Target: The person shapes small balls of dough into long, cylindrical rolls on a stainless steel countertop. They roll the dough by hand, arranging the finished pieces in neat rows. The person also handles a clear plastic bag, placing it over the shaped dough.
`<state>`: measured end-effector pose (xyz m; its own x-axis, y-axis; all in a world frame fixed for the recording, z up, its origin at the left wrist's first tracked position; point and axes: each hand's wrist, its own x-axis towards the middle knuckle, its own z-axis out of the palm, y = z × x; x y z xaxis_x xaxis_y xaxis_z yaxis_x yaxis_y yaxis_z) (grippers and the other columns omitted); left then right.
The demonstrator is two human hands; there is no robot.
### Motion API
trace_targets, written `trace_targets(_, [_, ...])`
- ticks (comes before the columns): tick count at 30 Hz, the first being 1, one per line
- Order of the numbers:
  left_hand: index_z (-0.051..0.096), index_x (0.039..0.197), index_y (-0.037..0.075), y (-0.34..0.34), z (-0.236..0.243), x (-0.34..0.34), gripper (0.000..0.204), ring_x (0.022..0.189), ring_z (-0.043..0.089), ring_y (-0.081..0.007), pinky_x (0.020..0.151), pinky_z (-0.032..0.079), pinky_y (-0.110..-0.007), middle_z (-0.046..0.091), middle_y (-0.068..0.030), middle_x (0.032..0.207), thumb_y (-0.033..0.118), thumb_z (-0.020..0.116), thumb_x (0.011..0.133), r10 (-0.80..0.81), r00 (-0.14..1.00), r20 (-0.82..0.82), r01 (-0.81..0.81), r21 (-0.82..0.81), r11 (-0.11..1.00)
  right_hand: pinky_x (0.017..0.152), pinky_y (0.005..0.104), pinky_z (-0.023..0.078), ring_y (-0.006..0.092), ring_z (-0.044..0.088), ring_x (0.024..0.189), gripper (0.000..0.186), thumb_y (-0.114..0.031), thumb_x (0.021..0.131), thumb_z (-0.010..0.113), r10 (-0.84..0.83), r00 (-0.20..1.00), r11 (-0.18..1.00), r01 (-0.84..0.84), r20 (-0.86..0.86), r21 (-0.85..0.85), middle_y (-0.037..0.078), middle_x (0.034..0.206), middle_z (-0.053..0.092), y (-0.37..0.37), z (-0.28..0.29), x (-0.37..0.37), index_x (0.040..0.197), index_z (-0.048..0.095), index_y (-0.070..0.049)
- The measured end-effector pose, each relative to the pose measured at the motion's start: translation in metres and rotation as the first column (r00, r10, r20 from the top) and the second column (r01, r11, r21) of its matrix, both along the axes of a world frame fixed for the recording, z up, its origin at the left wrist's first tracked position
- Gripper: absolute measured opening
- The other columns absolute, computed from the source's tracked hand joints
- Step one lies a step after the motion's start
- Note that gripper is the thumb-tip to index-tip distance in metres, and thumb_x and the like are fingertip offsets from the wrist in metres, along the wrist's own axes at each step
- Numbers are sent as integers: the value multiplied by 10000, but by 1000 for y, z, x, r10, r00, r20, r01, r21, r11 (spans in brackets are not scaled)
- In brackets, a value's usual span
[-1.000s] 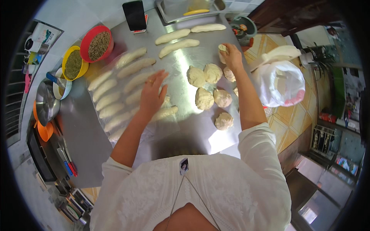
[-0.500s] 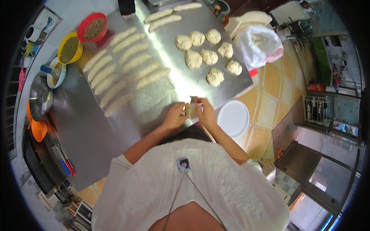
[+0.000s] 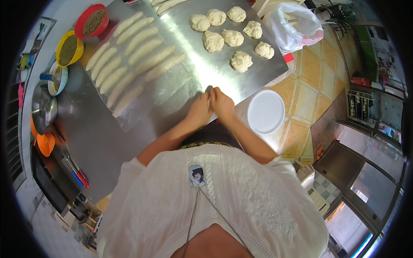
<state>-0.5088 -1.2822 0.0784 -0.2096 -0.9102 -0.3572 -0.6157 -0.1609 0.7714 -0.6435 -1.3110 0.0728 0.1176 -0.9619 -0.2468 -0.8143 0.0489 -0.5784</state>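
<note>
Near the front edge of the steel table (image 3: 99, 150), my left hand (image 3: 198, 111) and my right hand (image 3: 222, 104) meet, fingers closed around a small object between them, mostly hidden and blurred. Beyond them, to the right, several rough dough balls (image 3: 241, 61) sit spread on the metal. Rows of long dough rolls (image 3: 139, 39) lie to the left, with clear plastic sheeting (image 3: 174, 88) about them, and more rolls (image 3: 170, 5) are at the far end.
Red (image 3: 91, 22) and yellow (image 3: 69, 50) bowls of seasonings line the left, with a small bowl (image 3: 56, 84), a steel bowl (image 3: 43, 109), orange plastic ware (image 3: 45, 144) and tools (image 3: 76, 174). At right are a white bag (image 3: 292, 32) and lidded bucket (image 3: 263, 112).
A second ago my hands were apart, the left over the rolls, the right among the dough balls. They came together at the front edge and now sit slightly higher in view, closed tighter.
</note>
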Motion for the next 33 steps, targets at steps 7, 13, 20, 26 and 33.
trace_targets(7, [585, 998, 45, -81, 16, 12, 243, 934, 618, -424, 743, 512, -514, 614, -209, 1049, 278, 518, 988, 193, 947, 258, -87, -373, 924, 671, 422, 515, 300, 627, 800, 114, -182, 848, 603, 203, 975, 795, -219, -92, -566, 106, 791, 602, -84, -18, 17, 872, 561, -79])
trace_targets(13, [549, 1326, 10, -19, -4, -16, 428, 1260, 499, -387, 1059, 379, -493, 546, -211, 1356, 206, 549, 946, 12, 998, -55, -42, -581, 813, 717, 452, 483, 329, 598, 832, 81, -128, 830, 595, 97, 995, 874, -66, 40, -481, 128, 840, 599, 22, -17, -8, 888, 571, -76])
trace_targets(20, [431, 1472, 69, -98, -32, -27, 528, 1476, 302, -293, 1107, 248, -669, 382, -116, 1565, 315, 464, 1006, 247, 887, 391, 36, -591, 806, 598, 389, 510, 255, 617, 706, 107, -184, 833, 606, 19, 983, 844, -113, -181, -524, 67, 748, 579, -83, -26, -7, 904, 585, -107])
trace_targets(26, [452, 1457, 95, -65, -22, -22, 550, 1446, 348, -265, 1095, 269, -650, 406, -84, 1553, 364, 520, 982, 71, 846, 528, 224, -473, 852, 1109, 551, 309, 353, 362, 1411, 547, -252, 876, 605, 101, 970, 910, -181, -222, -374, 159, 1493, 454, -47, -15, -20, 1377, 517, -49])
trace_targets(33, [436, 1465, 39, -6, -4, -30, 583, 1472, 302, -293, 1127, 270, -608, 362, -133, 1575, 354, 526, 983, -77, 905, 419, 251, -380, 890, 1162, 554, 252, 300, 256, 1494, 659, -271, 903, 604, 288, 920, 928, -337, -266, -161, 131, 1597, 318, 0, 3, -59, 1491, 401, -54])
